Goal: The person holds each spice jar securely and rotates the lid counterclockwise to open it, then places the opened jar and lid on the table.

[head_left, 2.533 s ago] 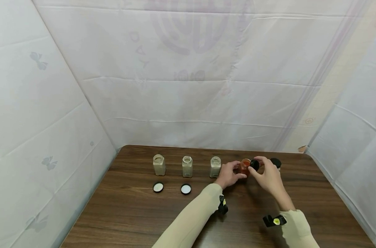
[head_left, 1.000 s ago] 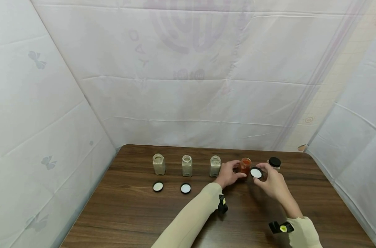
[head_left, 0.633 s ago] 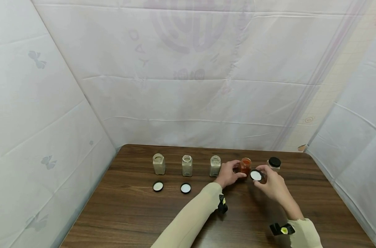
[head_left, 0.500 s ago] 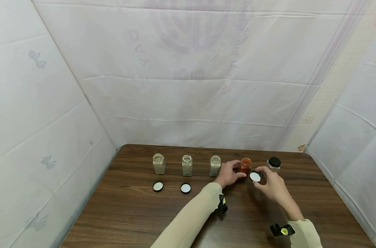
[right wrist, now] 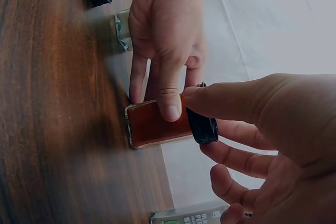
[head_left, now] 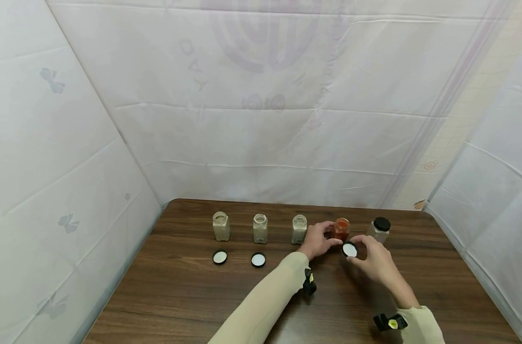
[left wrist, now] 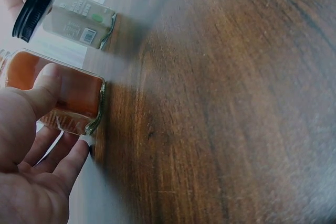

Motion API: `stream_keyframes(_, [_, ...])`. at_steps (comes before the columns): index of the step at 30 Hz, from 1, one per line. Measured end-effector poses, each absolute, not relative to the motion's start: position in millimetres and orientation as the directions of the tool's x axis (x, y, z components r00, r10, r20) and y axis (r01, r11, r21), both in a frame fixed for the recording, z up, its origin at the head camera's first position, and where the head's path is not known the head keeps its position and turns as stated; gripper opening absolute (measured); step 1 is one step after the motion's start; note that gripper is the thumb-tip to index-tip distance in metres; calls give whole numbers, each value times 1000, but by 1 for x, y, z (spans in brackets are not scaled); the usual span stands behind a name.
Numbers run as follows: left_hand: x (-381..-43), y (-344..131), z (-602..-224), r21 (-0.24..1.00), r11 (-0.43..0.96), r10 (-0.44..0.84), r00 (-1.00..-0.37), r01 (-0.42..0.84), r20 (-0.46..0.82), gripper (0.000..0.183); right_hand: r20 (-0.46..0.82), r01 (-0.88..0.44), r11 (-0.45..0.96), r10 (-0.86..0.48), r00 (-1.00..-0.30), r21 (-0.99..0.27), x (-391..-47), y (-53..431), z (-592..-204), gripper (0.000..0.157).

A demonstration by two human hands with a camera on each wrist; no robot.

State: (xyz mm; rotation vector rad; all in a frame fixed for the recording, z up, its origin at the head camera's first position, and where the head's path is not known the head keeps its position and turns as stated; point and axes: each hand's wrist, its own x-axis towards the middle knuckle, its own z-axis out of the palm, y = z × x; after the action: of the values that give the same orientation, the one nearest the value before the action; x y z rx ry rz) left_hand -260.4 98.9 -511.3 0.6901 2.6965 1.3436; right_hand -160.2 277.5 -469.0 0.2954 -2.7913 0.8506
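My left hand holds a square glass jar of orange-red spice, upright on the table with its mouth uncovered. In the left wrist view, the thumb lies along one side of that jar. Just in front of it, my right hand pinches a black jar lid between thumb and fingers, its white inner face towards the head camera. From the right wrist, the lid shows edge-on, overlapping the top end of the spice jar.
Three uncapped jars of pale powder stand in a row left of my left hand. Two black lids lie white side up before them. A jar with a black lid on stands beyond my right hand. White cloth hangs behind the wooden table.
My right hand has carried the black lid off the spice jar's mouth, down and towards me, turning its white inside into view. The left hand keeps its grip on the jar.
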Motion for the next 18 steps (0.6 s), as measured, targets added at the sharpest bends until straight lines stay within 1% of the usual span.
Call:
stream_keyframes(8, [-260,98,-511,765,516,415,-894,385,169,49,197,-212,818,-123,-973,-534,-161,275,-474,43])
stream_keyframes(18, [-260,99,-511,757,536,407,-900,374,156,50,138,-183,831,-129,-982,-525,-160,270,-479,43])
